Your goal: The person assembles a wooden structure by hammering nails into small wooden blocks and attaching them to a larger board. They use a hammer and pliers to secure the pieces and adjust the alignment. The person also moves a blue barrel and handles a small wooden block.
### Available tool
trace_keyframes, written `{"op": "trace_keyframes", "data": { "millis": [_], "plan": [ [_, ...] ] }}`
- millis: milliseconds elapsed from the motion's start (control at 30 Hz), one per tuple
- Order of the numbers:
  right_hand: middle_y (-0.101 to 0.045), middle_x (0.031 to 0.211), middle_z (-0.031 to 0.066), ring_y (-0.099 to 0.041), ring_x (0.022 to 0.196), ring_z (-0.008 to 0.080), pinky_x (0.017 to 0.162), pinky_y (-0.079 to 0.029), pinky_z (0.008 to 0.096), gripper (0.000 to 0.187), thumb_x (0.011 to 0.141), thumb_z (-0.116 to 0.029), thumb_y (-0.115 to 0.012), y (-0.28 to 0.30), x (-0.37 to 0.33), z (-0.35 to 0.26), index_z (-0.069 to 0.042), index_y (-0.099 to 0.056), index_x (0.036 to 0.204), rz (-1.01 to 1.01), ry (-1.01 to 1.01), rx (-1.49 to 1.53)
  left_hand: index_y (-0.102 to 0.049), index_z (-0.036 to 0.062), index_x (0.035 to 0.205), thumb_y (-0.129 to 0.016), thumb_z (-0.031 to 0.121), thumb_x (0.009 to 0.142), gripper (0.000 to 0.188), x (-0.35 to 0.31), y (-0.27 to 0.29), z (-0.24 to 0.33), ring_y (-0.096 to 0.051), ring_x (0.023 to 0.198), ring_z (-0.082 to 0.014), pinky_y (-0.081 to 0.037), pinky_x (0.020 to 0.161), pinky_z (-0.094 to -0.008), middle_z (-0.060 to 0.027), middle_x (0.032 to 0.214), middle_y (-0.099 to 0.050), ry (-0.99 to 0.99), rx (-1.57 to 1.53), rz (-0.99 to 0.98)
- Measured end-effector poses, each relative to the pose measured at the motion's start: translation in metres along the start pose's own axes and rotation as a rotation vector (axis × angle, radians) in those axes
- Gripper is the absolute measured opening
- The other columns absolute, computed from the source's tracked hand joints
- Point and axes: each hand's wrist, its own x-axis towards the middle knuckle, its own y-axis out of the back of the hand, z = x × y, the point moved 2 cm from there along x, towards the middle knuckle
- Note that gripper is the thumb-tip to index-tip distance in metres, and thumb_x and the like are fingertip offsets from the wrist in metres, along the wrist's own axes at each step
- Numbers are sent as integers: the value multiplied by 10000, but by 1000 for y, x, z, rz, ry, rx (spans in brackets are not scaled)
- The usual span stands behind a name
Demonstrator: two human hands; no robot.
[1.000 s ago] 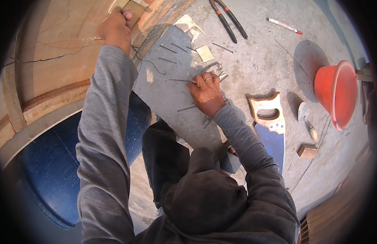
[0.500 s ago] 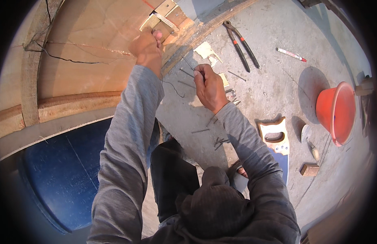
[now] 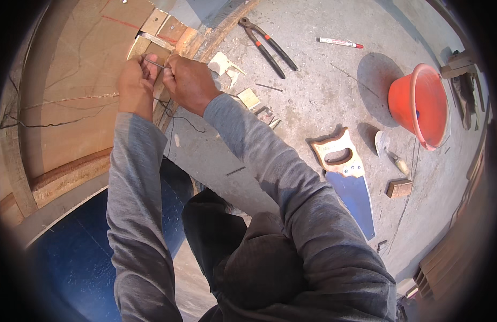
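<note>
Nail (image 3: 154, 63) pinched over panel (image 3: 66, 122)

At the panel's edge, the nail is clamped in the right hand (image 3: 190, 85); the left hand (image 3: 137, 83) is held just beside it, and its grip cannot be told. Right of the panel, pincers (image 3: 258, 44), marker (image 3: 339, 42), saw (image 3: 349, 188) and bucket (image 3: 405, 99) are seen.

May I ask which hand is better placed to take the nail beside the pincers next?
Right hand, probably: though pinching a thin rod, it is nearer that nail than the left hand.

Looks steeply down from head height through 1 fisheye; sits just above the sleeves (image 3: 138, 209), farther from left hand (image 3: 135, 86) and right hand (image 3: 190, 83), spanning floor (image 3: 318, 80) rightward past the bucket (image 3: 405, 102).
</note>
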Motion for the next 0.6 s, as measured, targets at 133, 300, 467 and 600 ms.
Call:
{"op": "trace_keyframes", "data": {
  "millis": [133, 300, 467, 600],
  "plan": [
    [-637, 752, 205, -639, 662, 391, 626, -516, 460, 134, 872, -121, -593, 46, -67, 35, 12, -582, 882, -49, -119, -88, -551, -43, 1127, -473, 170, 989, 265, -8, 21, 7, -676, 961, -184, -559, 797, -259, -113, 1039, -677, -130, 149, -146],
    [-645, 858, 202, -663, 723, 358, 623, -520, 442, 203, 904, -136, -612, 123, -140, 63, 48, -607, 990, -112, -284, -305, -438, -73, 1310, -467, 251, 995, 453, 27, 21, 3, -613, 1110, -148, -544, 830, -205, -136, 1267, -596, -102, 239, -215],
    [-620, 893, 191, -645, 763, 354, 665, -509, 416, 166, 912, -143, -622, 266, -194, 30, 2, -623, 993, 153, -369, -233, -498, -60, 1249, -452, 167, 1001, 340, 111, 56, -3, -625, 1082, -170, -576, 761, -231, -150, 1255, -605, 13, 58, -303],
    [-623, 856, 165, -636, 743, 307, 651, -499, 371, 121, 905, -100, -636, 389, -286, 7, -7, -631, 983, 393, -518, -530, -466, -96, 1303, -415, 124, 998, 379, 186, 102, 11, -624, 1076, -213, -568, 716, -241, -177, 1272, -585, -40, 87, -421]
  ]
}}
